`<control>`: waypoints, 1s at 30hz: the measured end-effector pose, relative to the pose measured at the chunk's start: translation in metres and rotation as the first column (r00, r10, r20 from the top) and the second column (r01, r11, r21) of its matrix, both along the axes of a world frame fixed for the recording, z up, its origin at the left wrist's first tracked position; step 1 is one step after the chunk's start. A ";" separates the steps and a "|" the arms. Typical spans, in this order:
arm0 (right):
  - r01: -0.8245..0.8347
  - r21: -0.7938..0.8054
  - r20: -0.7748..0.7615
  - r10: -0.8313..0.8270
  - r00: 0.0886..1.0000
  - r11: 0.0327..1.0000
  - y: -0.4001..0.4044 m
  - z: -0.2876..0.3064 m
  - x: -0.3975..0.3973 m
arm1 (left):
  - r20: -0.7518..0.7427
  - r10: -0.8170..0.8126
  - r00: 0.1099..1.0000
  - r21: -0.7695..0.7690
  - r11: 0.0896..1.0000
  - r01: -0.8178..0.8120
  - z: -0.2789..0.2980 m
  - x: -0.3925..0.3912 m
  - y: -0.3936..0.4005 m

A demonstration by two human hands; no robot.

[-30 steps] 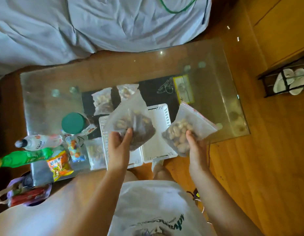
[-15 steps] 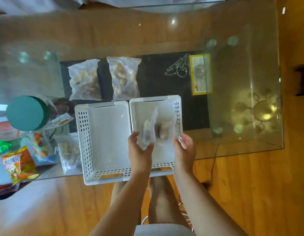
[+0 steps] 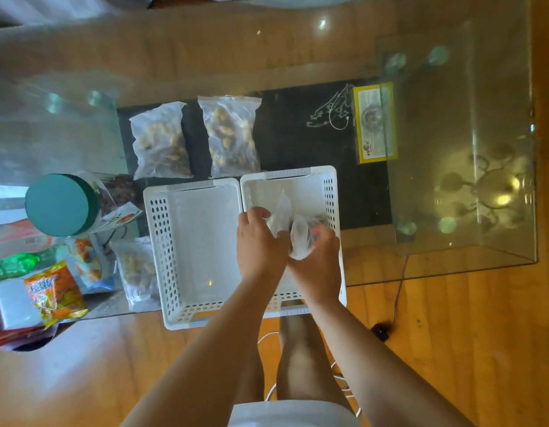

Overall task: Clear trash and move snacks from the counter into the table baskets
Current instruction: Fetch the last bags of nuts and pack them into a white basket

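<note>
Gripping snack bags, both hands inside right basket.

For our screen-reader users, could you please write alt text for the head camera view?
Seen from above, a left hand and right hand hold clear snack bags inside the right basket of two white ones on a glass table; the left basket holds nothing. More bagged snacks lie around.

orange foil snack packet: white characters printed at top, too blurred to be read
yellow-bordered rectangular card under the glass: small print and a round emblem seen, illegible
black mat under the glass: white line drawing only, no words made out
clear jar's paper label: print unreadable
</note>
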State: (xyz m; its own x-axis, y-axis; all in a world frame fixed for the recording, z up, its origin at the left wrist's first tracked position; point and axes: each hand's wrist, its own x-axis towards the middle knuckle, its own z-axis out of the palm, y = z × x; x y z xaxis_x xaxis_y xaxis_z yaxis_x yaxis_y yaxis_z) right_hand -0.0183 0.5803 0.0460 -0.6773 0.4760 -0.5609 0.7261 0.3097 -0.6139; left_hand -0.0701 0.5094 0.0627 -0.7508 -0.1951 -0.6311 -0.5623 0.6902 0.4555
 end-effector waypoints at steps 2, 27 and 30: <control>-0.032 0.048 0.048 0.030 0.998 0.998 0.003 -0.004 0.005 | 0.027 0.011 1.000 -0.013 1.000 -0.010 -0.002 -0.003 -0.004; -0.074 0.171 -0.133 0.097 0.986 0.983 0.042 0.026 0.019 | -0.011 0.172 0.985 0.061 0.983 -0.171 0.018 0.023 -0.023; -0.150 0.070 -0.204 0.162 0.965 0.986 0.033 0.032 0.017 | -0.044 0.024 0.999 0.158 0.987 -0.017 0.025 0.031 -0.014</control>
